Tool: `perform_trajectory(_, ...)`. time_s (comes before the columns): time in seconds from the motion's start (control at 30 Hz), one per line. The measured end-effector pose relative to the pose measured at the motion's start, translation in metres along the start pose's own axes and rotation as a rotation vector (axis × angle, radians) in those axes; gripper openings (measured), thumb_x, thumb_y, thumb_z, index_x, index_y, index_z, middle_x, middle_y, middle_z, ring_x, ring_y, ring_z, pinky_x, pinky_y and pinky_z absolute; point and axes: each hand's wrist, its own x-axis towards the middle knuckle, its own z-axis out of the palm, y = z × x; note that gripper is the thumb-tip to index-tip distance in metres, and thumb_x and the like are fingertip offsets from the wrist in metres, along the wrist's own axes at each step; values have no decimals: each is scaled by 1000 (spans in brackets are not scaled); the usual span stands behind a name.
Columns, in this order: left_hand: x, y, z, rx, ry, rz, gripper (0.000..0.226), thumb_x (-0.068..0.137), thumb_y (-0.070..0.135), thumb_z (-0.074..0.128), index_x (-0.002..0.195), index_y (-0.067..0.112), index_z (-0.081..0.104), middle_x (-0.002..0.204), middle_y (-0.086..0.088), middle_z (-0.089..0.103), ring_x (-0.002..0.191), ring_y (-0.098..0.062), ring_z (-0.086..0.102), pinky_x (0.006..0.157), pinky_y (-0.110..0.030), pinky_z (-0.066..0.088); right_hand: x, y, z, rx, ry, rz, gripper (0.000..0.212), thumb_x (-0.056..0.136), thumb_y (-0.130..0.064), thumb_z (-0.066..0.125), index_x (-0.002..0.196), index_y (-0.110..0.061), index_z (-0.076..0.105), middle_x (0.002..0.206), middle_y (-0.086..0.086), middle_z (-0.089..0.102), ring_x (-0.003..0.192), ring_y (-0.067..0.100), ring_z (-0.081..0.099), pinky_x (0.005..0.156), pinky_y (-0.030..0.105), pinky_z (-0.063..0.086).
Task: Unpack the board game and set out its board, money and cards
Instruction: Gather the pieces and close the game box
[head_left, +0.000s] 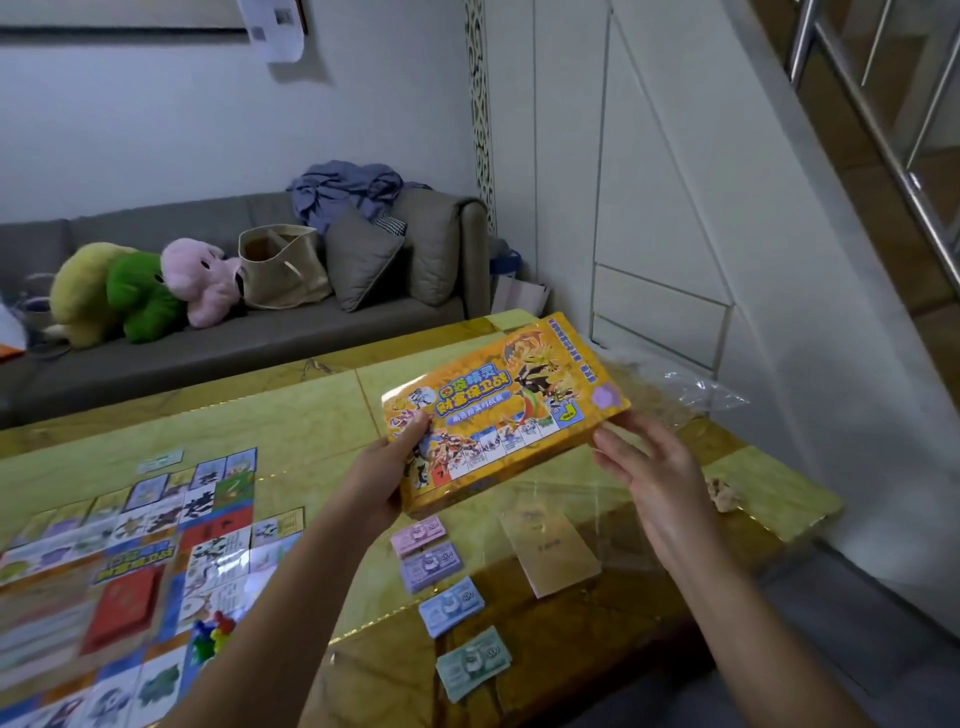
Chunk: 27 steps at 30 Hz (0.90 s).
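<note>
Game box (506, 410), orange, lid art up, is held in the air over the right part of the worktop (311, 415), tilted with its far end higher. Left hand (387, 478) is clamped on the box's near left corner, thumb on top of the lid and fingers underneath. Right hand (649, 483) is apart and relaxed, fingers loosely extended, tips at the box's near right corner; can't tell if they actually make contact.

Board (130, 545) lies flat and unfolded on the left side of the worktop. A red card stack (124, 608) sits on the board, with a cluster of coloured pawns (213, 631) just right of it.

Money is set out in a row of four stacks, well right of the board and below the box: pink stack (420, 532) farthest, then purple stack (434, 566), blue stack (451, 605), green stack (472, 662) nearest. They lie close but apart.

A tan card (550, 545) lies right of the money. Clear plastic wrap (691, 395) is crumpled at the far right edge of the worktop.

Beyond the worktop is a grey sofa (208, 353) with plush toys (140, 291), a tote bag (283, 267) and a cushion (361, 260).
</note>
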Motion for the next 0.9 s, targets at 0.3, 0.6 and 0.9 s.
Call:
perform_trajectory(0.3,-4,17,-18,78,63,53,27,91,29,61,101,5,62,72,-10,72,52,-21,68,48,-31,57,-2,-1,11,46,-107,62,54,53,-33,88,100,-16,67,87,1,74,69,19,66,54,23,53)
perform_trajectory(0.6,-5,30,-14,-36,135,102,12,93,7,49,84,10,55,46,1,60,36,-10,58,34,-18,44,-10,-3,28,2,-143,34,34,67,-12,71,101,-13,65,84,-2,73,72,11,63,58,21,52)
perform_trajectory(0.9,-7,38,-24,-119,53,48,11,93,17,56,93,6,61,67,-6,72,52,-17,69,47,-29,57,-11,-3,33,-113,-187,45,24,67,-15,80,88,-13,69,69,1,64,57,11,51,53,22,46)
